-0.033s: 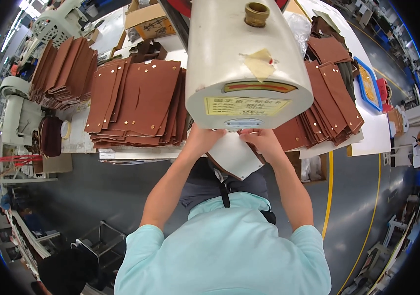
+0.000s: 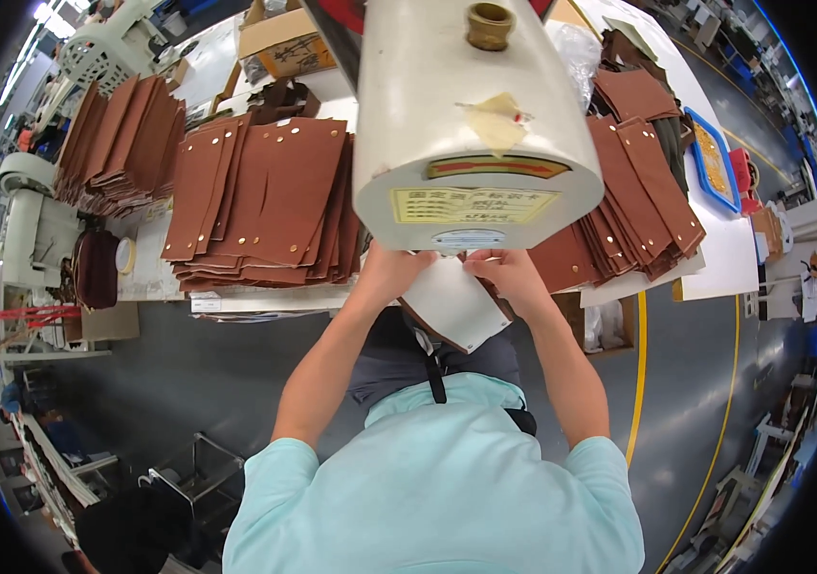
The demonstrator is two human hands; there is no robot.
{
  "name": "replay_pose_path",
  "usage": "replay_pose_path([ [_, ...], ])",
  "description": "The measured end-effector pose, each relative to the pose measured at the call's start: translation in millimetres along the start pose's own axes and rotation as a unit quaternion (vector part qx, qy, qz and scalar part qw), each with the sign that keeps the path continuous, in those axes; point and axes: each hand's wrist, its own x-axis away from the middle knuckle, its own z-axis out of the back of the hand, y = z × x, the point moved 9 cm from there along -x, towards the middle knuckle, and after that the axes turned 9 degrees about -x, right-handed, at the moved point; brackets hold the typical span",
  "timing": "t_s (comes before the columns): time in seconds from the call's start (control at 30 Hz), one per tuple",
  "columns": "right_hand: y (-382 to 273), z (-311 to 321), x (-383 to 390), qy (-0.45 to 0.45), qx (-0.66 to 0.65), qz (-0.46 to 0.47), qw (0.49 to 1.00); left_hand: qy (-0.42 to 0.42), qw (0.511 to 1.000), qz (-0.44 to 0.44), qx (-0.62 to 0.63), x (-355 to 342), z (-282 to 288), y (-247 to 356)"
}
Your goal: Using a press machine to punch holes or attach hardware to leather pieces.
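Observation:
A leather panel [image 2: 454, 304], white on the face toward me and brown along its edge, slants below the front of a big cream-coloured machine head [image 2: 471, 105]. Small metal studs show near its lower corner. My left hand [image 2: 392, 275] is closed on the panel's upper left edge, thumb on the white face. On the upper right edge, my right hand [image 2: 511, 275] pinches the same panel. Both sets of fingertips reach under the machine head, so the panel's far end and the working point there are hidden.
Brown panels with metal studs are piled at the left [image 2: 270, 191], with another stack [image 2: 121, 134] farther left. More panels [image 2: 638, 191] fan out at the right. Beyond them sits a blue tray [image 2: 713, 163] of small gold-coloured parts. A cardboard box [image 2: 289, 48] stands behind.
The whole view has shifted very slightly. My hands keep the same hold on the leather panel under the machine head.

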Motion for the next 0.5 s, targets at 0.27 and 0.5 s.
replay_pose_path([
  [0.27,31,24,25,-0.098,0.162,0.068,0.98,0.013,0.995,0.05,0.09,8,3,-16],
  [0.5,22,81,54,-0.063,0.095,-0.011,0.993,0.067,0.971,0.073,0.216,62,55,-26],
])
